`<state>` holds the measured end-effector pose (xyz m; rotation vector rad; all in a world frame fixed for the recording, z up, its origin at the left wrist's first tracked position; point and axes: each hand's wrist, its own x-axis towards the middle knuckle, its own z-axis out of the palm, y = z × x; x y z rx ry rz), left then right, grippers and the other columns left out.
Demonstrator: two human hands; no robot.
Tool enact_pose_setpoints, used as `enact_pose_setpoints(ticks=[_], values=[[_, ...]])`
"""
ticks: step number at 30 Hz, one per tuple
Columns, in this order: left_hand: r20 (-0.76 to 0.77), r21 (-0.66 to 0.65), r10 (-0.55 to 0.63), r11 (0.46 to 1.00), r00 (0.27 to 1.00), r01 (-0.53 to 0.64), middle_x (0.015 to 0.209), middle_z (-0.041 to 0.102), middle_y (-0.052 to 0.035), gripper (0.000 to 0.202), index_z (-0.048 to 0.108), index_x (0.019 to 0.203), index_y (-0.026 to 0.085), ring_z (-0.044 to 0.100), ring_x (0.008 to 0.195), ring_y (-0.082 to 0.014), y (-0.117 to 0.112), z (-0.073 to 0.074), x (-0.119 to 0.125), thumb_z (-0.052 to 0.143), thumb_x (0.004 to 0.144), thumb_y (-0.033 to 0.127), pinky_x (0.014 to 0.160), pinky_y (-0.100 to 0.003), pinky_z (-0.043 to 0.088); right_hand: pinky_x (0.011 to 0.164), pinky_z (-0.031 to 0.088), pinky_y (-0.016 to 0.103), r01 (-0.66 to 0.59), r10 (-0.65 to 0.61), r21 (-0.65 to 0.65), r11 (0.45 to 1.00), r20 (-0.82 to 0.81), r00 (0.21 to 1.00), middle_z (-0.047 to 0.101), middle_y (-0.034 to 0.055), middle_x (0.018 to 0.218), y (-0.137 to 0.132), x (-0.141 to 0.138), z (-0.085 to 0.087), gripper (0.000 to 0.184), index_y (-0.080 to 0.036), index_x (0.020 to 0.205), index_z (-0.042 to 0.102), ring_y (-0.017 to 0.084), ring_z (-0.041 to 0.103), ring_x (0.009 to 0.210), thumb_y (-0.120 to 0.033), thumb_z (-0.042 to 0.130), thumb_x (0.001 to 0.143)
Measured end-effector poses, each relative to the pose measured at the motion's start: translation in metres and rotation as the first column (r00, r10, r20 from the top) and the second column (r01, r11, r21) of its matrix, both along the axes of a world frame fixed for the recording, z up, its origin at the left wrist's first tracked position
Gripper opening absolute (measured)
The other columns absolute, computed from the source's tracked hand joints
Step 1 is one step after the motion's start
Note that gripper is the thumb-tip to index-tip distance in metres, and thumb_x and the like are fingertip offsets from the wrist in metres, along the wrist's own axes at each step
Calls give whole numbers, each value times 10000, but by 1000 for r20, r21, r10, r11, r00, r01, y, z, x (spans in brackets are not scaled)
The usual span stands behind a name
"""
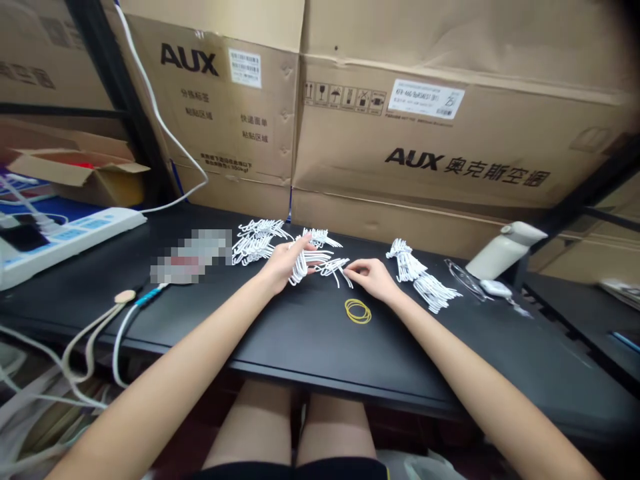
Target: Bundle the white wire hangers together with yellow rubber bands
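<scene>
My left hand (286, 264) is closed around a bunch of white hook-like rods (299, 268), whose bent ends stick out below the fingers. To its right, the fingertips of my right hand (371, 277) pinch the end of a thin white hook at the edge of a small loose pile (333, 267). Behind my left hand lie another cluster of white hooks (320, 237) and a larger heap (257, 240). Right of my right hand, two bunches of the same hooks (410, 262) lie end to end. Yellow rubber bands (358, 311) rest just in front of my right hand.
Large cardboard boxes (345, 160) wall off the back of the black table (310, 340). A white bottle (505, 250), glasses (467, 280) and an earbud case (495, 288) are at right. At left are a power strip (75, 237), a cabled phone-like object, blurred out (193, 257), and an open carton (107, 180).
</scene>
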<state>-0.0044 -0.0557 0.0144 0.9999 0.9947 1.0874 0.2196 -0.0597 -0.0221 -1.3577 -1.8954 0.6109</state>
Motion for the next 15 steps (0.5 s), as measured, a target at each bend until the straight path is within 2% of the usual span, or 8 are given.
enact_pose_setpoints(ticks=[5, 9, 11, 15], values=[[17, 0, 8, 1000, 1000, -8, 801, 713, -104, 417, 627, 790, 118, 692, 710, -190, 0, 0, 0, 653, 734, 530, 589, -265, 568, 570, 413, 251, 15, -14, -55, 998, 17, 1000, 675, 47, 700, -1, -2, 4, 171, -136, 699, 675, 122, 536, 551, -290, 609, 737], [-22, 9, -8, 1000, 1000, 9, 798, 711, -103, 430, 636, 792, 120, 695, 729, -200, -2, 0, 0, 652, 728, 544, 588, -267, 572, 483, 386, 231, 43, -46, -158, 986, -16, 999, 587, 11, 548, 0, 9, 10, 135, -144, 628, 599, 110, 509, 473, -250, 607, 711], [-37, 19, -14, 1000, 999, 14, 808, 713, -105, 429, 636, 796, 119, 697, 729, -203, -3, 1, 1, 661, 721, 541, 586, -264, 570, 417, 343, 215, 28, -40, -235, 972, -49, 998, 520, -10, 466, 0, 14, 14, 166, -148, 600, 572, 98, 466, 422, -267, 609, 710], [-43, 18, -24, 1000, 999, 25, 817, 719, -110, 417, 634, 800, 118, 698, 707, -199, -4, 1, 1, 653, 733, 529, 581, -261, 564, 359, 251, 188, -28, -30, -337, 941, -166, 986, 424, -44, 435, 0, 20, 20, 271, -143, 635, 561, 58, 352, 386, -390, 598, 740]])
